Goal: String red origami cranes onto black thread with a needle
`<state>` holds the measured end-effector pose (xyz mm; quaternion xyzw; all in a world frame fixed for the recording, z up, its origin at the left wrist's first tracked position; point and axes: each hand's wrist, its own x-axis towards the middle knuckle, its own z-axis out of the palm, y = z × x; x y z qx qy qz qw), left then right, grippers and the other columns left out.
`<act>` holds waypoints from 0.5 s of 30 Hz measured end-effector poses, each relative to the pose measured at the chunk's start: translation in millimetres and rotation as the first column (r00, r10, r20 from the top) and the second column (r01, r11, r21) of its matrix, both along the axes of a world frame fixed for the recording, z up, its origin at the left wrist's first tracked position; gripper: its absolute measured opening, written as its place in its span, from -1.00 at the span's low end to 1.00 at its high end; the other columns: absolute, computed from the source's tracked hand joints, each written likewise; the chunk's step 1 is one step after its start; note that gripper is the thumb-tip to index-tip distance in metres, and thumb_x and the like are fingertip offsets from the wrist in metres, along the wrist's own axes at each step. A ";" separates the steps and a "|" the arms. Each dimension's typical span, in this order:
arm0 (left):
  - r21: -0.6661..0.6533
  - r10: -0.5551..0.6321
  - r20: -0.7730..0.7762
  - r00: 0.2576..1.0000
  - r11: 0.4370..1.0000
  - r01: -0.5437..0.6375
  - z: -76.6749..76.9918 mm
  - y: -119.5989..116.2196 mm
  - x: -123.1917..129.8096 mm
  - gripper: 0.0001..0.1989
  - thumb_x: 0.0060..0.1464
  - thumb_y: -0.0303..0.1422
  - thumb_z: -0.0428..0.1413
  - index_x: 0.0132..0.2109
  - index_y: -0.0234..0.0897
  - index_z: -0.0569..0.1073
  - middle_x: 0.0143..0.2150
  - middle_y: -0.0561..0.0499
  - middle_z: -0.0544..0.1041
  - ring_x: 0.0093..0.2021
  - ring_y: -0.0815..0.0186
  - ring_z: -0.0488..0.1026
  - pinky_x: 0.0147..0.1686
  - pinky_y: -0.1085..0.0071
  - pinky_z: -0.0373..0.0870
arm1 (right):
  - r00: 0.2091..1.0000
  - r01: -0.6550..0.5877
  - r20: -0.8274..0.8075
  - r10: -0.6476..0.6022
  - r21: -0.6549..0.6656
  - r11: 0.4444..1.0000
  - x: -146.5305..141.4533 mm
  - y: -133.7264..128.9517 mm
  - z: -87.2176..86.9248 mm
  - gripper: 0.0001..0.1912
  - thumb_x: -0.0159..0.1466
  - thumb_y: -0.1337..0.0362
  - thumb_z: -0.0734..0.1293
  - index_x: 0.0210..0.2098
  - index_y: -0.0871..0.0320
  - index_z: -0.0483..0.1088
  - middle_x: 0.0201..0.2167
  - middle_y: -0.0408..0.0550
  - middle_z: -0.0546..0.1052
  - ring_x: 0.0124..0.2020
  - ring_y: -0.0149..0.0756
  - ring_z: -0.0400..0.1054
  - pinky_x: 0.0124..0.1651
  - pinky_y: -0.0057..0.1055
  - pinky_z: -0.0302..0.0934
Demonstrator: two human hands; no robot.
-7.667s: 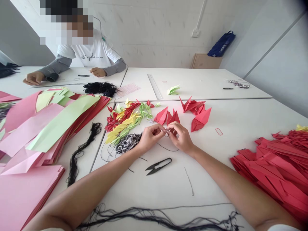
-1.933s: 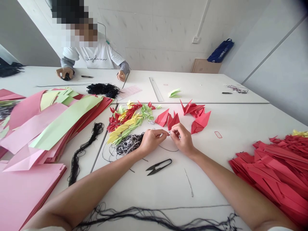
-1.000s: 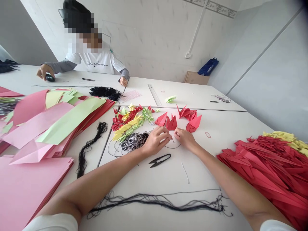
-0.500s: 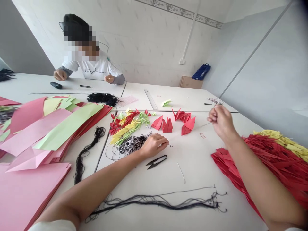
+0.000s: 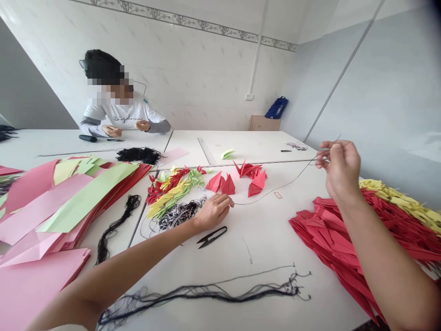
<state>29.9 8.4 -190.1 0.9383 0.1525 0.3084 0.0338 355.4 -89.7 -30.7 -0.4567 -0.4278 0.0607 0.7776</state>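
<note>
Fingers of my right hand [image 5: 341, 168] pinched a thin metal needle [image 5: 337, 138] trailing black thread [image 5: 285, 182]; my left hand [image 5: 213, 212] lay open; a tug could snag red paper cranes [image 5: 257, 184].

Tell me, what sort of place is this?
It looks like a paper-craft workroom, probably for origami: stacked pink and green paper, folded red paper cranes, and black thread with thread snips lie across white tables.

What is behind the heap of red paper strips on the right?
Yellow paper strips lie along its far side. What lies beneath the red heap is covered and cannot be seen.
</note>
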 end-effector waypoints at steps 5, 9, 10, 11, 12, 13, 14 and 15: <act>0.076 0.123 -0.147 0.981 0.991 -0.113 10.3 30.3 55.5 -0.56 0.18 -0.66 -0.13 0.12 -0.29 0.38 0.03 -0.14 0.53 -0.04 0.18 0.47 -0.06 0.25 0.38 | 0.994 0.105 -0.014 -0.106 0.301 0.948 0.3 -19.5 25.4 -0.89 0.37 0.30 0.26 -0.31 -0.01 0.28 -0.59 -0.25 0.30 -0.62 -0.37 0.15 -0.57 -0.44 -0.02; 0.126 0.074 -0.280 0.957 0.991 -0.040 4.8 50.3 110.1 -0.35 0.06 -0.75 -0.07 0.27 -0.29 0.30 0.28 -0.19 0.39 0.28 0.10 0.31 0.20 0.15 0.22 | 0.996 0.090 -0.039 -0.081 0.353 0.931 -16.5 -25.9 37.5 -0.87 0.33 0.42 0.23 -0.23 0.04 0.32 -0.56 -0.22 0.41 -0.62 -0.43 0.15 -0.57 -0.48 -0.02; 0.088 0.050 -0.294 0.954 0.996 -0.025 2.4 53.6 121.8 -0.37 0.04 -0.75 -0.04 0.23 -0.29 0.35 0.28 -0.18 0.40 0.29 0.10 0.30 0.25 0.14 0.18 | 0.996 0.083 -0.051 -0.070 0.348 0.934 -23.7 -25.0 37.5 -0.88 0.33 0.42 0.23 -0.20 0.08 0.33 -0.53 -0.19 0.46 -0.62 -0.46 0.15 -0.57 -0.49 -0.02; 0.059 0.035 -0.302 0.953 0.998 -0.018 0.1 56.2 132.0 -0.42 0.02 -0.75 -0.02 0.17 -0.29 0.42 0.22 -0.17 0.46 0.26 0.10 0.34 0.26 0.14 0.16 | 0.997 0.068 -0.059 -0.051 0.338 0.939 -31.6 -23.1 36.1 -0.89 0.32 0.40 0.24 -0.18 0.11 0.34 -0.49 -0.16 0.50 -0.62 -0.48 0.15 -0.58 -0.50 -0.02; 0.028 0.028 -0.302 0.953 0.999 -0.020 -1.6 58.3 140.7 -0.48 0.01 -0.74 0.00 0.08 -0.30 0.48 0.12 -0.17 0.53 0.19 0.10 0.40 0.25 0.14 0.17 | 0.997 0.049 -0.067 -0.029 0.321 0.946 -40.0 -20.1 33.3 -0.91 0.33 0.36 0.25 -0.18 0.14 0.35 -0.45 -0.13 0.54 -0.62 -0.51 0.17 -0.58 -0.51 0.00; -0.001 0.029 -0.295 0.955 1.000 -0.030 -2.7 60.0 147.5 -0.56 0.02 -0.72 0.00 -0.01 -0.30 0.52 0.00 -0.17 0.58 0.11 0.10 0.46 0.22 0.13 0.20 | 0.997 0.025 -0.073 -0.003 0.302 0.953 -48.6 -16.1 29.2 -0.93 0.33 0.31 0.27 -0.19 0.15 0.35 -0.43 -0.11 0.55 -0.61 -0.52 0.18 -0.58 -0.53 0.00; -0.027 0.035 -0.282 0.959 0.999 -0.045 -3.0 61.2 152.4 -0.63 0.04 -0.70 0.00 -0.09 -0.31 0.55 -0.13 -0.17 0.60 0.02 0.10 0.50 0.18 0.12 0.24 | 0.997 -0.003 -0.075 0.025 0.278 0.961 -57.0 -10.9 23.6 -0.93 0.32 0.28 0.29 -0.22 0.14 0.34 -0.42 -0.12 0.55 -0.61 -0.53 0.20 -0.58 -0.54 0.02; -0.060 0.043 -0.262 0.964 0.996 -0.060 -2.2 61.8 155.5 -0.68 0.07 -0.67 0.00 -0.17 -0.31 0.56 -0.24 -0.16 0.60 -0.05 0.10 0.52 0.14 0.11 0.26 | 0.996 -0.035 -0.073 0.055 0.250 0.968 -64.9 -4.8 16.7 -0.90 0.32 0.24 0.30 -0.23 0.13 0.32 -0.41 -0.13 0.55 -0.61 -0.54 0.22 -0.58 -0.54 0.05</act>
